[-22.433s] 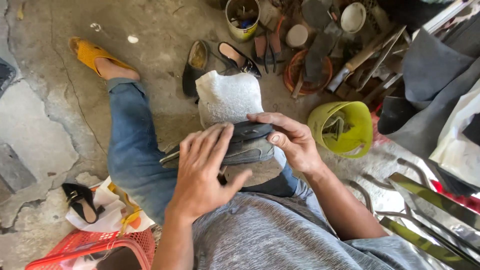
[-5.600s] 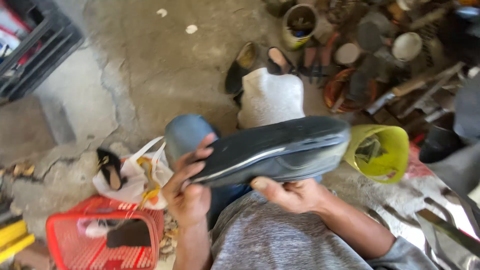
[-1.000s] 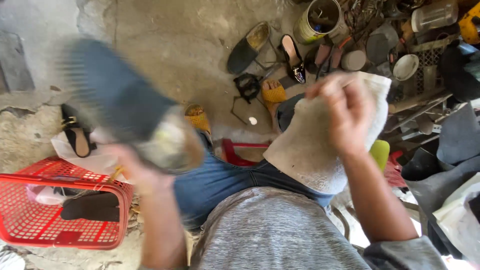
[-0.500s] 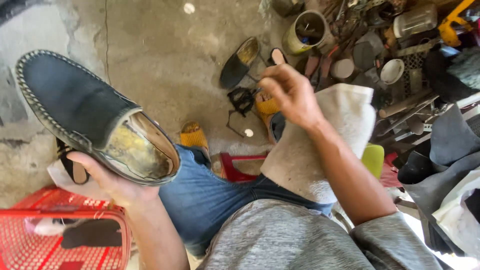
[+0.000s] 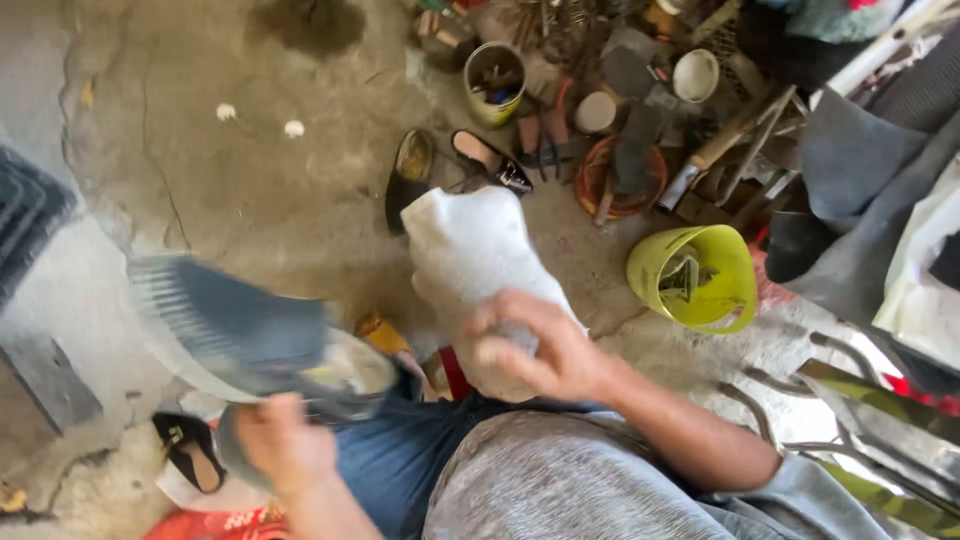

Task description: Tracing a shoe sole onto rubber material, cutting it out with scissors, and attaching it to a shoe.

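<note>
My left hand (image 5: 283, 447) grips the heel end of a dark blue-grey slip-on shoe (image 5: 240, 333), blurred by motion, held out over my left knee. My right hand (image 5: 545, 345) rests on a white cloth (image 5: 480, 270) draped over a stand between my legs, fingers curled onto the fabric. My jeans-clad thigh (image 5: 400, 465) lies under both.
On the cracked concrete floor: a yellow-green bucket (image 5: 693, 277) at right, a tin can of tools (image 5: 495, 82), loose shoes (image 5: 409, 172), pliers and round tins behind. A black sandal (image 5: 187, 455) on white paper sits at lower left. Metal frames fill the right edge.
The shoe in my left hand has swung lower and turned, its sole now facing up. My right hand dropped from above the cloth to its near end. The view shifted right.
</note>
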